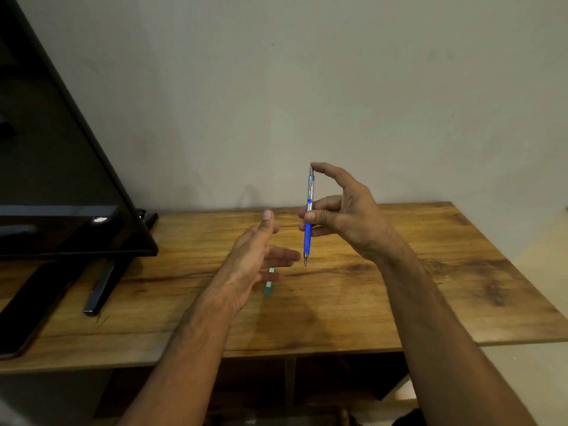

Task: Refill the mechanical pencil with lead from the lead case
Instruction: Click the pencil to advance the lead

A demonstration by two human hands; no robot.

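The right hand is gripping the pencil upright, tip down, over the middle of the table, with thumb and curled fingers closing round the barrel and the index fingertip resting on the top end. The left hand is hovering over the table, holding nothing, its fingers straight and loosely spread. The lead case is lying flat on the table beneath those fingers.

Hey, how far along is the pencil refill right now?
Probably midway: the right hand grips the mechanical pencil upright, tip down, forefinger on its top end. The lead case lies on the table below the open left hand, which holds nothing. Whether lead is already inside cannot be seen; clicking it through looks left.
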